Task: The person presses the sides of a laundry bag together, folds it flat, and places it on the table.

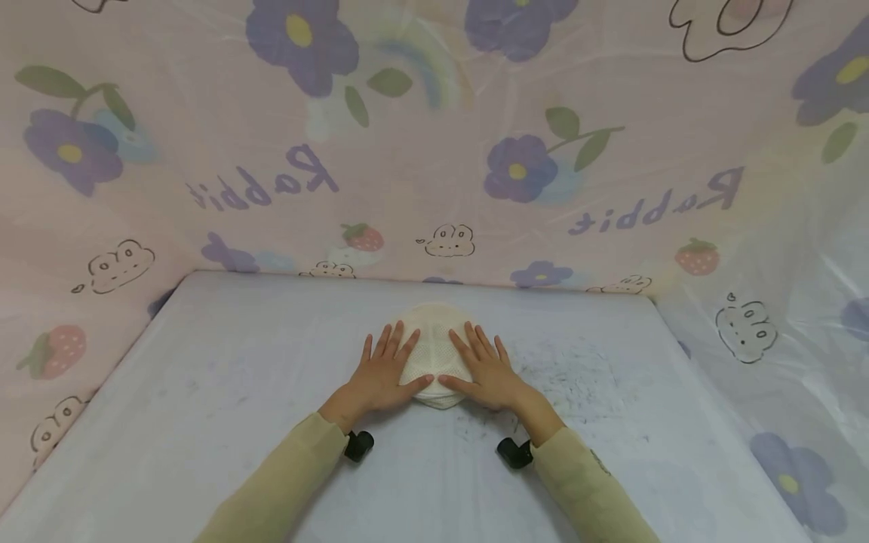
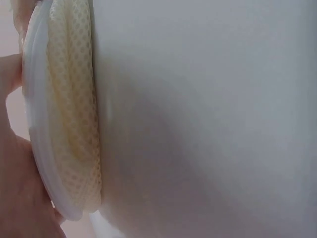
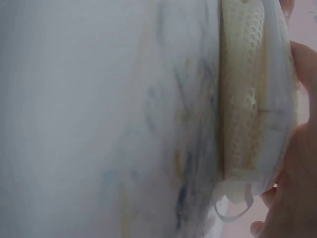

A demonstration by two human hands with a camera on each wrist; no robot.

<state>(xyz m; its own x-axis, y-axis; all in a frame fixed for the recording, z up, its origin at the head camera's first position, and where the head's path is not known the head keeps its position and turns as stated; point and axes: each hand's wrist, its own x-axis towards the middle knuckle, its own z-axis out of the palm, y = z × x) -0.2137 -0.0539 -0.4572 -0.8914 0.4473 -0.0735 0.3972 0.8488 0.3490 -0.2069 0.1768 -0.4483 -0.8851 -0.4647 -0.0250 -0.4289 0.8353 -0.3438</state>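
A round cream mesh bag [image 1: 434, 354] with white edging lies flattened on the table in the head view. My left hand [image 1: 387, 373] rests on its left side, fingers spread and straight, thumb near the bag's front. On the other side, my right hand [image 1: 492, 373] lies the same way, its thumb close to the left one. From the left wrist, the mesh bag [image 2: 74, 99] shows as stacked soft layers under a white band. The right wrist view adds a small white loop [image 3: 235, 210] at the mesh bag's [image 3: 240, 99] edge. Both palms are partly hidden.
The white table [image 1: 224, 422] has dark smudges [image 1: 570, 377] to the right of the bag. Pink printed cloth [image 1: 407, 173] with flowers and rabbits rises at the back and both sides. A black wrist camera [image 1: 358, 446] sits under the left wrist, another [image 1: 514, 453] under the right.
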